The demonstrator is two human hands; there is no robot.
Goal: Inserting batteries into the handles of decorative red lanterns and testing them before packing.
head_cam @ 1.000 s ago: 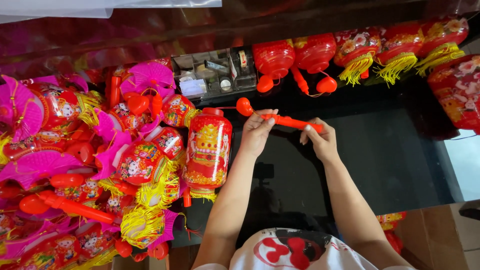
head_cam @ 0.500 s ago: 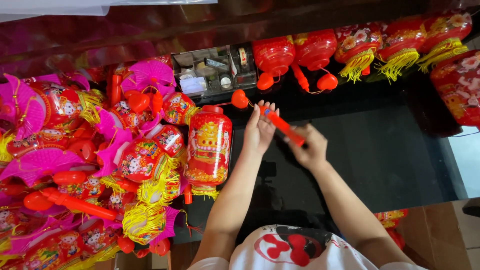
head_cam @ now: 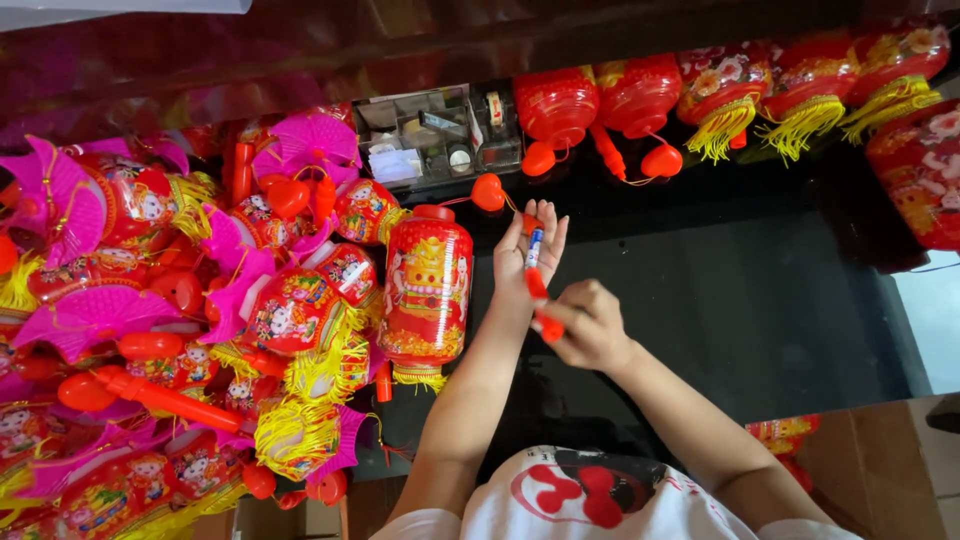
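Glossy black tabletop (head_cam: 760, 300), cardboard box (head_cam: 880, 460) at its edge, bright daylight

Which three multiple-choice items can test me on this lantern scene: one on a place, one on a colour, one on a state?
1. Where does the tall lantern stand?
A. right of both hands
B. just left of the left hand
C. on the box of small parts

2. What colour is the stick in the hands?
A. green
B. white
C. red

3. How is the left hand?
A. fingers stretched out
B. closed in a fist
C. flat on the table

Key: 1 B, it stands beside that wrist; 2 C, its body is red; 3 A, the stick lies against the open palm while the right hand grips it.
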